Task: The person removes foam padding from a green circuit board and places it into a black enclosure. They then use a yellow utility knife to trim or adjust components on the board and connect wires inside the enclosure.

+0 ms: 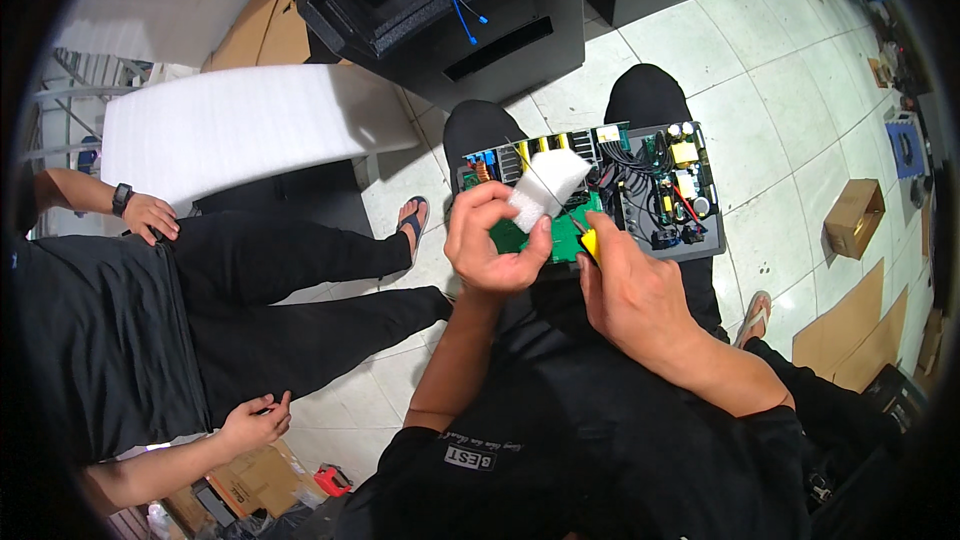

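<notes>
Across my knees lies an amplifier-like module: a dark metal plate [712, 230] carrying circuit boards, bundled black wires [632, 175] and a green board [567, 240]. My left hand [495, 245] pinches a white foam block [553, 180] between thumb and fingers, just above the green board. In my right hand [640, 290] is a yellow-handled tool [590, 243] with a thin dark shaft. The shaft points up and left toward the foam; its exact kind is hard to make out. The right fingers wrap around the handle, near the green board's right edge.
Large black speaker cabinets [520, 50] stand ahead, one with blue wires [455, 2] hanging out. A person in black [110, 330] sits at left beside a white foam sheet [230, 130]. A small cardboard box [855, 218] and flat cardboard [840, 335] lie on the tiled floor at right.
</notes>
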Demonstrator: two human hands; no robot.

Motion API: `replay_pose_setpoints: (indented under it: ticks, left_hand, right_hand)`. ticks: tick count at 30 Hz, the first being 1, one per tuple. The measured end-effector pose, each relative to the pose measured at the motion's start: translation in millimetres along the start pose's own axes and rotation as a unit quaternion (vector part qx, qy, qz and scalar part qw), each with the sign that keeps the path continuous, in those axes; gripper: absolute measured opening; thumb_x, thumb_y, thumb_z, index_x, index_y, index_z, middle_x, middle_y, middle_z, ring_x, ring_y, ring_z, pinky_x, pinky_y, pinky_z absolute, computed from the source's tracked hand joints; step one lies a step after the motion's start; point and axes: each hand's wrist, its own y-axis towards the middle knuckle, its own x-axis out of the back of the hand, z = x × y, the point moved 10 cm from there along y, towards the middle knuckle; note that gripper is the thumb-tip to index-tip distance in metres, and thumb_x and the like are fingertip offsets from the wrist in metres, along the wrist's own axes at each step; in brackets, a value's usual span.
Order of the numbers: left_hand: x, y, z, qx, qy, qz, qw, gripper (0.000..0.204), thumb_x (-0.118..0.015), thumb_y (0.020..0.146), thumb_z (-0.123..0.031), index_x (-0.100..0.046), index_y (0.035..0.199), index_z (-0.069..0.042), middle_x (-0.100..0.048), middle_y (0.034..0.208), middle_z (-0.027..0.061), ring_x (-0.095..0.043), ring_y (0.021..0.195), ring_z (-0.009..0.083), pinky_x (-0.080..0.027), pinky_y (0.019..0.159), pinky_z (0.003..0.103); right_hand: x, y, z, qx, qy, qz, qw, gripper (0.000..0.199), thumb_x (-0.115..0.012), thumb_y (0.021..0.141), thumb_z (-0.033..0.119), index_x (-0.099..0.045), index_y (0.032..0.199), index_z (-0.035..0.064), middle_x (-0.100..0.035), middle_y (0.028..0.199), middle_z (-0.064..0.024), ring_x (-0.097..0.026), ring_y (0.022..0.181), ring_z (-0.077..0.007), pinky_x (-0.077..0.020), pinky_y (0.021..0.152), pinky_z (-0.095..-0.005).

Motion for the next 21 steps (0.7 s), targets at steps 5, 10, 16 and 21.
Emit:
replay_pose_setpoints:
  ticks: [5, 10, 16, 21]
  left_hand:
    - [-11, -11, 16, 0.125, -0.187, -0.011, 0.974, 0.076, -0.069, 0.081, 0.005, -0.034, 0.147, -0.005, -0.047, 0.119, 0.0142, -0.054, 0.107, 0.0196, -0.051, 0.089, 0.032]
    - [-14, -5, 0, 0.051, 0.072, 0.089, 0.992, 0.062, -0.065, 0.069, 0.009, -0.056, 0.13, -0.001, -0.051, 0.122, 0.0198, -0.061, 0.101, 0.0266, -0.054, 0.085, 0.035]
    - [-4, -4, -8, -0.016, 0.038, 0.032, 0.999, 0.052, -0.072, 0.07, 0.007, -0.054, 0.117, -0.005, -0.059, 0.119, 0.0262, -0.066, 0.094, 0.0319, -0.057, 0.079, 0.039]
    - [4, -8, -10, -0.04, 0.056, -0.013, 0.998, 0.054, -0.078, 0.07, 0.006, -0.056, 0.117, -0.008, -0.06, 0.114, 0.0232, -0.066, 0.095, 0.0316, -0.057, 0.07, 0.036]
  right_hand:
    - [4, -1, 7, 0.026, 0.053, -0.035, 0.998, 0.045, -0.07, 0.091, 0.01, -0.053, 0.129, -0.0062, -0.061, 0.079, -0.0125, -0.067, 0.063, -0.0237, -0.0513, 0.049, -0.0339]
    - [11, -1, 3, 0.021, 0.073, -0.068, 0.995, 0.043, -0.069, 0.09, 0.007, -0.053, 0.128, -0.0056, -0.063, 0.083, -0.0145, -0.066, 0.06, -0.0259, -0.0518, 0.049, -0.0344]
    - [9, 0, -2, -0.007, 0.069, -0.048, 0.996, 0.045, -0.07, 0.089, 0.003, -0.053, 0.129, -0.0065, -0.065, 0.089, -0.0169, -0.067, 0.061, -0.0281, -0.0516, 0.05, -0.0354]
    - [6, 1, 5, 0.0, 0.046, -0.031, 0.998, 0.043, -0.068, 0.092, 0.01, -0.054, 0.129, -0.0073, -0.061, 0.082, -0.0133, -0.067, 0.059, -0.0248, -0.0515, 0.048, -0.0345]
